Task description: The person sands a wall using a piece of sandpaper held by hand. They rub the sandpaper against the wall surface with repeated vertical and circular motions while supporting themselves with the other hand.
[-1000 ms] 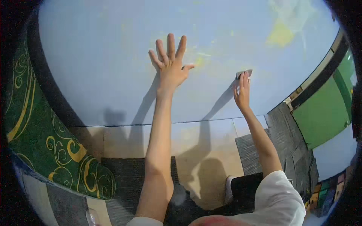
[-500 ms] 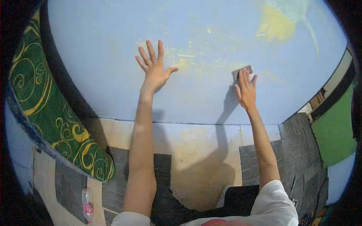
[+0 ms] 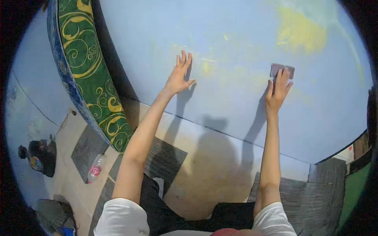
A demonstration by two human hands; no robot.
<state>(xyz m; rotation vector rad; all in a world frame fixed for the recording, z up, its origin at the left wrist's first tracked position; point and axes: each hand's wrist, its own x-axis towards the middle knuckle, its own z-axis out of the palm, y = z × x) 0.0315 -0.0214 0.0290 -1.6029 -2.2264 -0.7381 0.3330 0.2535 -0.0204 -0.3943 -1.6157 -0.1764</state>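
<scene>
A light blue wall [image 3: 236,106] with worn yellow patches [image 3: 301,31] stands before me. My right hand [image 3: 278,89] presses a small grey-brown rectangle of sandpaper [image 3: 277,70] to it with outstretched fingers, which hide part of the sheet. To the left, my left hand [image 3: 180,76] is open, fingers apart and holding nothing. It is raised close to the wall, with its shadow beside it; whether it touches the surface I cannot tell. Between the hands lie yellow specks and a short pale scrape [image 3: 208,60].
A green mattress with yellow swirls [image 3: 103,86] leans upright at the left. On the floor are dark grey carpet tiles [image 3: 167,159], a clear plastic bottle with a red label [image 3: 95,169], and dark bags or clothing [image 3: 45,157] farther left. A green panel [image 3: 356,188] edges the right.
My view has turned left, bringing more floor and the dark bags into sight. The right hand sits lower on the sandpaper, so more of the sheet shows. The left hand's fingers are less spread.
</scene>
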